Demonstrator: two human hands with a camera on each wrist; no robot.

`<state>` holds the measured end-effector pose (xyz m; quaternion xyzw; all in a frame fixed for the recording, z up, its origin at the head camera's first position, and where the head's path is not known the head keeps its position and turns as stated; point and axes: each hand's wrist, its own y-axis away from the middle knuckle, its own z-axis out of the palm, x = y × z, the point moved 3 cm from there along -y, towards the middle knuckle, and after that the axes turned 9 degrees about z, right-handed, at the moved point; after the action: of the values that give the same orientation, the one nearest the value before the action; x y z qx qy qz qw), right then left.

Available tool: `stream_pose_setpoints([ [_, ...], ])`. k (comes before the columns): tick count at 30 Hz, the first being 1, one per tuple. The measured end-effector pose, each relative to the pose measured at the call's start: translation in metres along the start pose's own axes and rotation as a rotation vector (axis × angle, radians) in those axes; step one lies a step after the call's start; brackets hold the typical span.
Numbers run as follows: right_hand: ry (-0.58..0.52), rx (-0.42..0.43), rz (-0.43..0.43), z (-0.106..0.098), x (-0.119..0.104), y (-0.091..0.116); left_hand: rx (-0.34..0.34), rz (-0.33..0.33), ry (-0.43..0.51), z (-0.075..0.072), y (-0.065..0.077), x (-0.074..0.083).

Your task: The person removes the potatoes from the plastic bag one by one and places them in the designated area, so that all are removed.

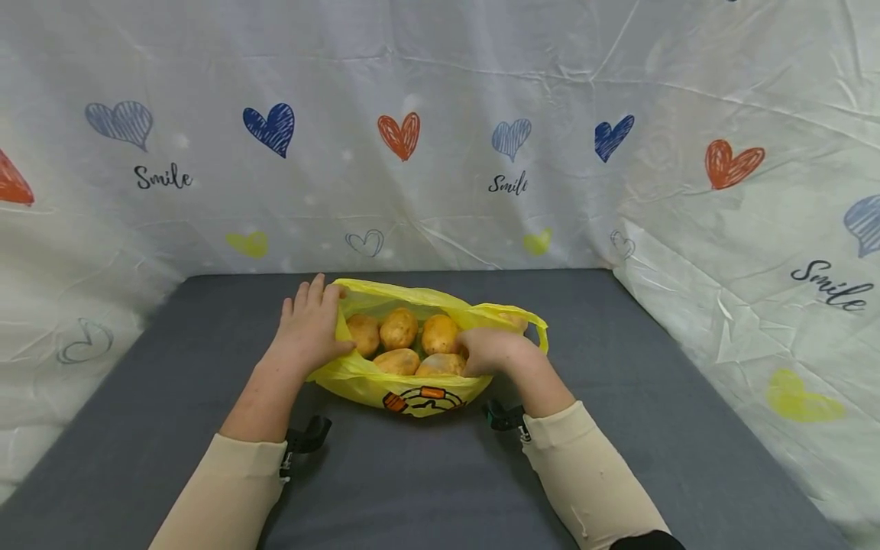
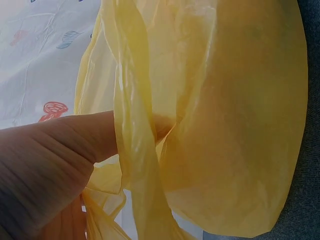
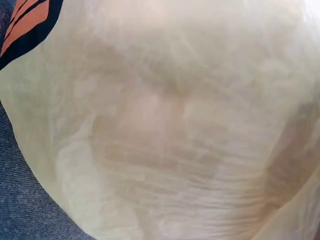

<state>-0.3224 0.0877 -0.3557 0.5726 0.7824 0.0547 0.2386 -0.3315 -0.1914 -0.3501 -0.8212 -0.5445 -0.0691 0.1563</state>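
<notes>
A yellow plastic bag (image 1: 371, 386) lies with its mouth spread, and several potatoes (image 1: 399, 328) show inside. My left hand (image 1: 309, 325) holds the bag's left edge, thumb inside the mouth and fingers on the outer side. In the left wrist view that thumb (image 2: 95, 132) passes behind a bag handle (image 2: 132, 120). My right hand (image 1: 498, 351) reaches into the right part of the bag, bent downward beside the potatoes. Its fingertips are hidden, so I cannot tell whether they grip one. Thin yellow film (image 3: 150, 150) covers the right wrist view.
A dark grey cloth (image 1: 412, 489) covers the table under the bag. White sheeting (image 1: 440, 198) with printed hearts and "Smile" words stands behind and at both sides. A bag handle loop (image 1: 539, 325) sticks out at the right. Black wrist mounts (image 1: 309, 435) sit below the hands.
</notes>
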Motion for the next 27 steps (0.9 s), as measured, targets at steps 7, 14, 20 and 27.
stream_pose_setpoints([
  [7,0.012,0.071,-0.034,-0.003,0.006,0.005,-0.007,0.005,-0.001,0.003,-0.005,0.003],
  [14,0.016,0.222,-0.030,-0.022,-0.003,0.030,-0.015,-0.018,0.011,0.002,0.000,0.001],
  [20,-0.104,0.335,-0.080,-0.044,0.000,0.058,-0.010,-0.010,-0.001,0.002,0.000,0.001],
  [27,-0.235,0.452,-0.105,-0.067,0.024,0.079,-0.008,-0.019,-0.014,0.002,0.001,0.001],
])
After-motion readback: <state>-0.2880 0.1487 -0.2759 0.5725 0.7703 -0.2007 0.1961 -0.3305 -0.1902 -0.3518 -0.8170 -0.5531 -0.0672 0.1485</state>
